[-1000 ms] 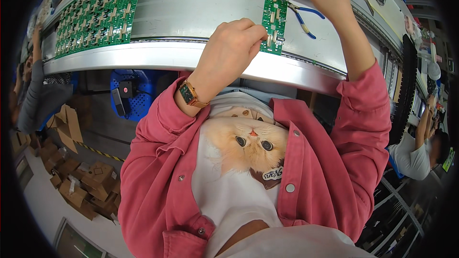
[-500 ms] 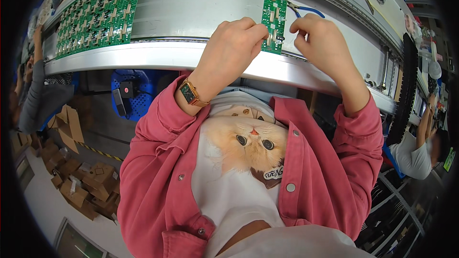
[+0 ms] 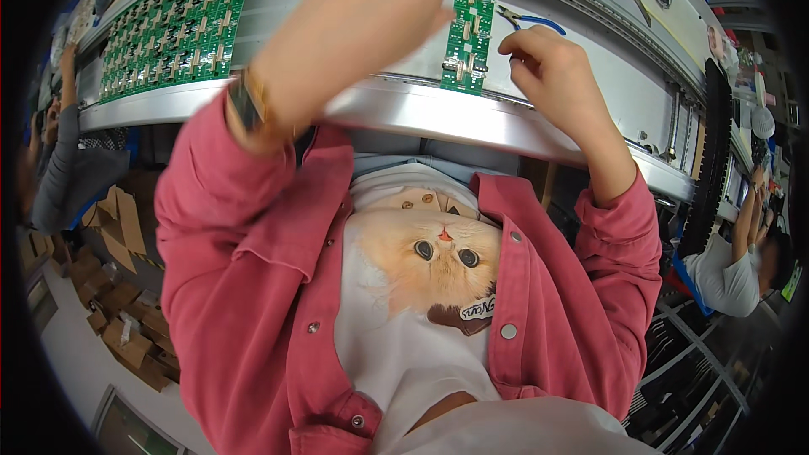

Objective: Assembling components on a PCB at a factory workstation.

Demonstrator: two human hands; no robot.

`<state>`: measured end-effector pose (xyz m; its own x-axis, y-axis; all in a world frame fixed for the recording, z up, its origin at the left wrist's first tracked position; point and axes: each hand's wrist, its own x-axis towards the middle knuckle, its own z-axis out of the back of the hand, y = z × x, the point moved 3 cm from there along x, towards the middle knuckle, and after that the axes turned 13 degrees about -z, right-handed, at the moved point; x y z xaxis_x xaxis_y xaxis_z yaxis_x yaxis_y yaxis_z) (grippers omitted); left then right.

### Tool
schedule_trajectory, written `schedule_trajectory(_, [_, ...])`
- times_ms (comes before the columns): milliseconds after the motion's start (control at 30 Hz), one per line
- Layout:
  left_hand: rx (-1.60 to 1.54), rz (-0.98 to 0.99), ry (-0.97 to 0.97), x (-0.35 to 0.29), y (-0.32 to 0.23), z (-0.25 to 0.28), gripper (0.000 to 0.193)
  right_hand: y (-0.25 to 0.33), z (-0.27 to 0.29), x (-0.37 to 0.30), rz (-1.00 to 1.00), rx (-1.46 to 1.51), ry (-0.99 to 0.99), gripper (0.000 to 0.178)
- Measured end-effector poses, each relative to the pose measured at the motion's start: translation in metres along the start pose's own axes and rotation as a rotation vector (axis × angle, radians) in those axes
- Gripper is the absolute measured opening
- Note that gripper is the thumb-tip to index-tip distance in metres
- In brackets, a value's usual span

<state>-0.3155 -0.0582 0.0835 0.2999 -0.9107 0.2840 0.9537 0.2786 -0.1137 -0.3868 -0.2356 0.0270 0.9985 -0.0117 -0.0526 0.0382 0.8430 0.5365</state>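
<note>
Head view: a narrow green circuit board [image 3: 472, 25] lies across the metal track [image 3: 404, 109], its near end at the near rail. The left hand [image 3: 366, 21], blurred, is at the board's far left side; its fingers are bent, but whether they touch or hold anything I cannot tell. Just right of the board's near half, the right hand [image 3: 556, 76] is loosely curled, thumb and forefinger slightly parted and gripping nothing visible. Blue-handled pliers [image 3: 541, 24] lie just beyond it, and a large green circuit panel [image 3: 177, 29] sits well to the left
</note>
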Motion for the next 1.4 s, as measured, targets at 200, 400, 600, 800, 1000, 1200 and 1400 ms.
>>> schedule_trajectory(200, [-0.003,0.027,-0.199,0.037,0.113,-0.058,0.015,0.007,-0.001,0.005,0.031,0.227,-0.026,0.02])
schedule_trajectory(400, [0.093,0.143,-0.168,0.12,0.16,-0.112,0.016,0.003,-0.006,0.004,0.016,0.37,-0.029,0.019])
schedule_trajectory(600, [0.166,0.096,-0.225,0.12,0.172,-0.122,0.017,0.005,-0.007,0.003,0.023,0.314,0.015,0.018])
schedule_trajectory(800, [0.138,0.118,-0.381,0.114,0.148,-0.112,0.016,0.003,-0.012,0.003,0.109,0.23,-0.001,0.015])
schedule_trajectory(1000, [0.059,0.123,-0.484,0.106,0.137,-0.1,0.013,0.005,-0.014,0.005,0.135,0.215,-0.011,0.013])
schedule_trajectory(1200, [-0.356,0.093,-0.47,0.102,0.129,-0.081,0.015,0.005,-0.015,0.006,0.121,0.18,0.0,0.011])
schedule_trajectory(1400, [-0.792,0.239,-0.465,0.084,0.1,-0.053,0.018,0.009,-0.008,0.003,0.189,0.077,-0.074,0.01])
